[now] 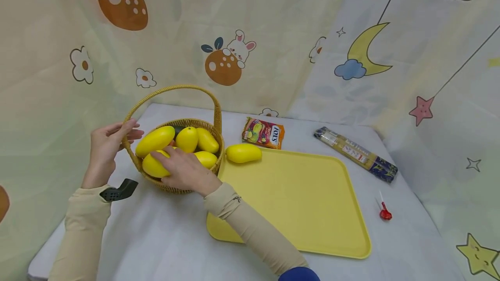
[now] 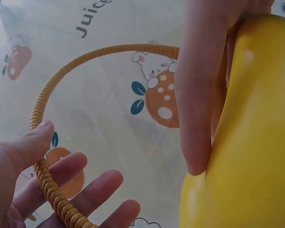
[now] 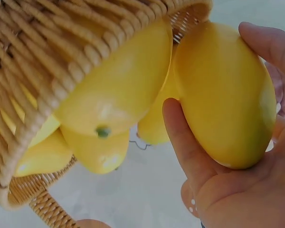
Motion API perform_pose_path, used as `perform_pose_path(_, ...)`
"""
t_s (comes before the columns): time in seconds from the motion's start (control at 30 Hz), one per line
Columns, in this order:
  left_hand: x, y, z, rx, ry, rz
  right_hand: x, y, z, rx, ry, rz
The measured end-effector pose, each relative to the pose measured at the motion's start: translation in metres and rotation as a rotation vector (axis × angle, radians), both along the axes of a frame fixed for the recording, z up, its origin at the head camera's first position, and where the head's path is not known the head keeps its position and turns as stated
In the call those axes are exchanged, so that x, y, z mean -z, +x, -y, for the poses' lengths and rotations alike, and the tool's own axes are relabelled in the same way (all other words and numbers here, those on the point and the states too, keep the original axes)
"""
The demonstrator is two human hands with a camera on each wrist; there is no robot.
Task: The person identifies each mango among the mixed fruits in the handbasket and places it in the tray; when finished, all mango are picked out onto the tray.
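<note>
A woven basket (image 1: pixel 172 189) with a tall handle (image 1: pixel 183 86) stands at the table's left, filled with several yellow mangoes (image 1: pixel 187 139). My left hand (image 1: pixel 103 151) holds the handle's left side, thumb on one side and loosely bent fingers on the other. Reaching over the basket's front rim, my right hand (image 1: pixel 189 171) grips a mango (image 3: pixel 223 95) between thumb and fingers. In the head view this hand partly covers that mango. A dark green thing (image 1: pixel 179 129) shows only in part behind the fruit.
A yellow tray (image 1: pixel 297 203) lies right of the basket, with one mango (image 1: pixel 244 153) at its back left corner. Behind it is a FOX'S candy packet (image 1: pixel 263 132). A long narrow package (image 1: pixel 355 154) and a red lollipop (image 1: pixel 385 214) lie to the right.
</note>
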State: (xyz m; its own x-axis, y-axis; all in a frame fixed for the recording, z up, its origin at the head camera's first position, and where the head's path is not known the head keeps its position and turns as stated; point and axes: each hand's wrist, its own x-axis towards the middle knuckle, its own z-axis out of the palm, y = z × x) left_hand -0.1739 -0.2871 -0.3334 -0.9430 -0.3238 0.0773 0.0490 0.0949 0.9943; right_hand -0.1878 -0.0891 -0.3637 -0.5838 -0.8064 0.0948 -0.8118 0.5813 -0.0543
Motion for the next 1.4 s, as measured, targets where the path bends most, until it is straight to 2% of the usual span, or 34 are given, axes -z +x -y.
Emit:
perform_pose_path(0.1, 0.0, 0.0, 0.001, 0.012, 0.017, -0.011, -0.004, -0.002, -0.005, 0.009, -0.011, 0.025)
perform_pose_path(0.33, 0.0, 0.001, 0.002, 0.023, 0.029, 0.006, -0.014, -0.002, -0.024, 0.023, -0.073, 0.16)
perform_pose_path(0.57, 0.0, -0.001, 0.004, 0.015, 0.023, 0.016, -0.016, -0.007, -0.051, -0.028, -0.151, 0.145)
perform_pose_path(0.73, 0.0, -0.002, 0.003, -0.002, -0.036, 0.036, -0.015, -0.007, -0.073, -0.012, -0.176, 0.154)
perform_pose_path(0.93, 0.0, -0.002, 0.003, -0.012, -0.081, 0.056, -0.011, -0.012, -0.099, 0.031, -0.214, 0.159)
perform_pose_path(1.07, -0.002, -0.002, 0.003, -0.013, -0.114, 0.064, -0.004, -0.018, -0.116, 0.056, -0.29, 0.214)
perform_pose_path(1.23, -0.002, -0.001, 0.003, -0.002, -0.095, 0.061, 0.007, -0.025, -0.138, 0.101, -0.345, 0.257)
perform_pose_path(1.4, -0.002, -0.002, 0.002, 0.003, -0.082, 0.054, 0.015, -0.028, -0.155, 0.136, -0.36, 0.234)
